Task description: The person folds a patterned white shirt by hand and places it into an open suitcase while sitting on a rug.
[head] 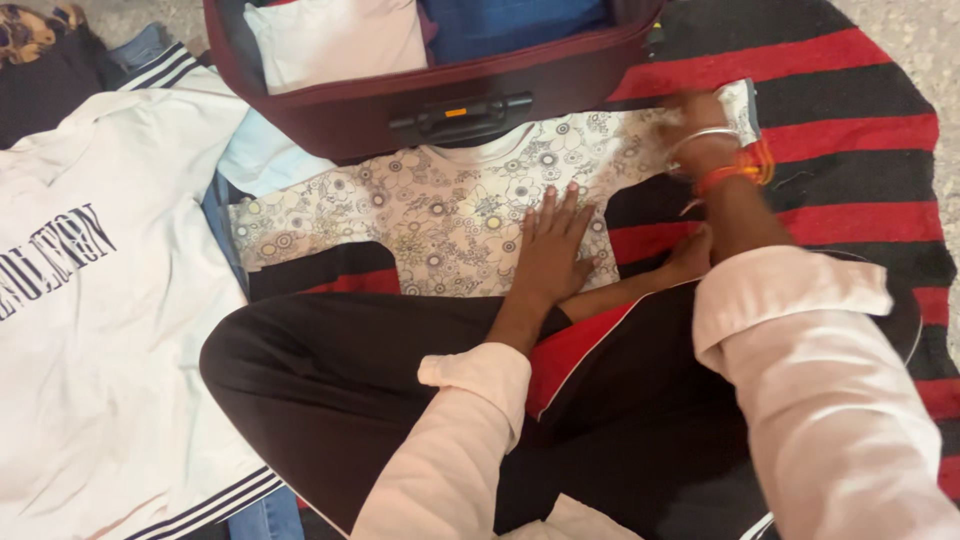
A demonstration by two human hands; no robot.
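Two bare hands work on one garment. The fingers of the left hand (553,240) are spread wide and pressed flat on the middle of the cream, flower-printed cotton top (450,205), gripping nothing. The right hand (705,135), blurred and wearing silver and orange bangles (735,160), is at the end of the top's sleeve beside a small pale folded piece; whether its fingers are closed on the sleeve cannot be told. The top lies face up, sleeves spread sideways, on a red-and-black striped woven rug (850,120), its neckline just beside the front wall of an open maroon fabric suitcase (440,100). Inside the suitcase lie a folded pale pink garment (335,40) and a folded blue garment (515,25). To the left, partly under the top's sleeve, lies a white sweatshirt with dark lettering and striped hem (90,300). The person's black-trousered legs (350,370) are folded in the foreground.
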